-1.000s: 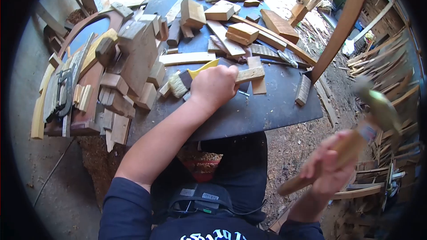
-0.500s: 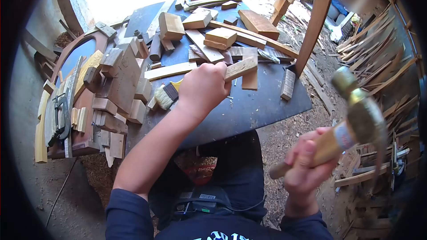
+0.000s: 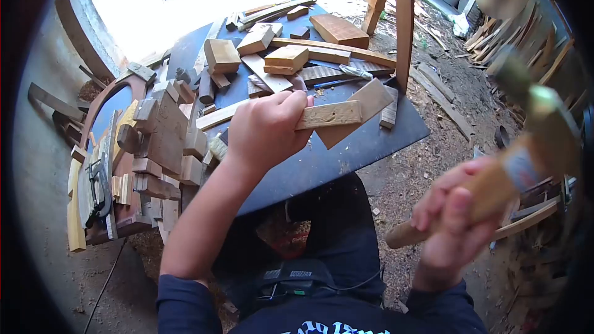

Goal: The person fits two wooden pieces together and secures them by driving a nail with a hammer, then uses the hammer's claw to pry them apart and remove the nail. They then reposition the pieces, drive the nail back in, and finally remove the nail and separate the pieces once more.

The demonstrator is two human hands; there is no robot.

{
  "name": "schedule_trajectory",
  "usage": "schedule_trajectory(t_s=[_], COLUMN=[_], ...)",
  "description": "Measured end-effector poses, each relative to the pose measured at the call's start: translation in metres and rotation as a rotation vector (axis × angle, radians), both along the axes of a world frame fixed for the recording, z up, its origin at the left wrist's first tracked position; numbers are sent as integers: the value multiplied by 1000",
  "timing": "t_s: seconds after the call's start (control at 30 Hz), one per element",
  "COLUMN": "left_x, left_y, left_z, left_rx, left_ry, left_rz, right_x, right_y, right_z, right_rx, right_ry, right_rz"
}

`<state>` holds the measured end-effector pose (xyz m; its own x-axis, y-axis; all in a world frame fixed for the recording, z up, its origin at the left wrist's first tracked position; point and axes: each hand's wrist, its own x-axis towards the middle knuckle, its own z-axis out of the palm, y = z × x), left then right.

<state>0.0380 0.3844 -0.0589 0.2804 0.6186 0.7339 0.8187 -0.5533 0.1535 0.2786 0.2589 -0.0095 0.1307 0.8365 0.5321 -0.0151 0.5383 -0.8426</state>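
My left hand (image 3: 266, 125) is closed around a wooden strip (image 3: 334, 114) above the dark tabletop. Under the far end of that strip lies a flat, pale board (image 3: 365, 106), set at an angle to it. At the right, my right hand (image 3: 455, 210) grips the wooden handle of a hammer (image 3: 479, 195). The hammer head is raised and blurred by motion, well apart from the strip. Part of a pale brush (image 3: 218, 147) shows beside my left wrist.
Wood blocks (image 3: 288, 59) and offcuts lie over the far part of the dark table (image 3: 346, 154). A curved wooden frame with stacked blocks and a clamp (image 3: 99, 188) stands at the left. An upright post (image 3: 403, 25) rises beyond the table's right corner.
The strip in my left hand lies more level, and the pale board has turned and moved right. My right hand and the hammer have shifted right. The camera view has moved slightly.
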Motion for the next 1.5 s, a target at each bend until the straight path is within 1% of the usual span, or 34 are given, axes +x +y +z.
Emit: schedule_trajectory(t_s=[0.07, 0.1, 0.13, 0.2, 0.27, 0.3, 0.33, 0.4, 0.43, 0.47, 0.53, 0.57, 0.6, 0.67, 0.7, 0.77, 0.8, 0.83, 0.87, 0.93, 1.0, 1.03, 1.07, 1.1, 1.13, 1.2, 1.23, 1.37, 1.5], left_x=[-4, -13, -17, -18, -15, -15, -15, -8, -6, -7, -15, -16, -22, -23, -22, -20, -18, -13, -14, -24, -30, -31, -26, -25, -23, -20, -20, -19, -8], left_y=[-5, 3, 5, -3, -1, 1, 4, 2, 0, 1, 6, -1, -1, 0, 1, 8, 6, 1, 2, 3, -7, -6, -11, -13, -11, -14, -16, -32, -38], left_z=[19, 10, -7, -15, -24, -27, -26, -18, -13, -10, -12, -21, -22, -23, -24, -23, -22, -8, -5, -3, -3, 5, 8, 11, 10, 4, 2, 8, 2], left_rx=[73, 62, -34, -48, -97, -132, -149, -85, -47, -51, -52, -72, -77, -95, -146, -127, -124, -80, -101, -132, -123, -147, -211, -315, -351, -435, -516, -701, -726], left_ry=[121, 273, 235, 229, 238, 268, 295, 251, 230, 285, 401, 283, 237, 203, 308, 279, 269, 225, 282, 399, 108, 69, 22, 21, -30, -131, -185, -270, -252], left_rz=[47, 72, 9, 16, 64, 53, 48, 12, -5, -2, -4, -9, 22, 81, 91, 71, 55, 29, 57, 109, 67, 103, 122, 100, 63, -17, -29, -57, -110], right_x=[14, 10, 9, 13, 14, 13, 13, 12, 8, 4, 2, 3, 5, 4, 4, 4, 5, 5, 6, 0, 0, -5, -6, -2, 0, 5, 6, 10, 20], right_y=[17, 22, 25, 26, 7, 2, 1, -2, 11, 20, 11, 15, 28, 16, 7, 0, 6, 13, 21, 31, 36, 25, 17, 20, 32, 27, 24, 17, 20], right_z=[-35, -48, -52, -43, -34, -22, -18, -9, -22, -34, -63, -66, -56, -29, -14, -18, -31, -44, -57, -68, -49, -52, -56, -52, -47, -55, -57, -50, -65], right_rx=[18, -52, -120, -126, -138, -94, -64, -5, 65, 142, -85, -179, -147, -170, -170, -47, -36, -19, 1, -205, -85, -89, -184, -260, -279, -290, -326, -545, -533], right_ry=[-699, -706, -712, -631, -482, -400, -406, -417, -612, -803, -710, -673, -619, -473, -399, -250, -367, -483, -596, -702, -618, -548, -530, -528, -527, -464, -438, -264, -208], right_rz=[-179, -135, -87, -121, -163, -173, -168, -157, -189, -231, -148, -91, -92, -119, -141, -121, -148, -178, -208, -80, -97, -103, -61, -20, 17, 75, 97, 231, 212])
